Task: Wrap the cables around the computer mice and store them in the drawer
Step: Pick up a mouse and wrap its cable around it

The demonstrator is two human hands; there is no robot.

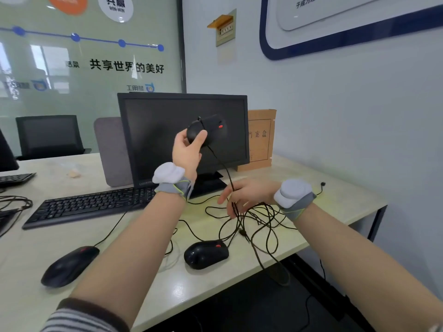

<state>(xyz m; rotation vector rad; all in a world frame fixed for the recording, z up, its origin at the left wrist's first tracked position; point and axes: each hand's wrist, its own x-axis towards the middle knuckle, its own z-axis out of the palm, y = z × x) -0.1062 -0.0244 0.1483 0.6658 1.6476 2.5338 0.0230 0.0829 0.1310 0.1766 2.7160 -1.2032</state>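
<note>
My left hand (188, 149) holds a black computer mouse (211, 130) with a red wheel up in front of the monitor. Its black cable (224, 168) hangs down to my right hand (247, 195), whose fingers pinch it just above the desk. Below that hand a tangle of loose black cables (259, 219) lies on the desk and droops over the front edge. A second black mouse (206, 254) rests near the front edge, under the tangle. A third black mouse (69, 265) lies at the front left. No drawer is in view.
A black monitor (167, 140) stands at the back of the pale desk (335, 202), with a black keyboard (93, 206) in front of it. A brown file box (261, 140) leans against the wall. Another keyboard (14, 178) and cables lie at the far left.
</note>
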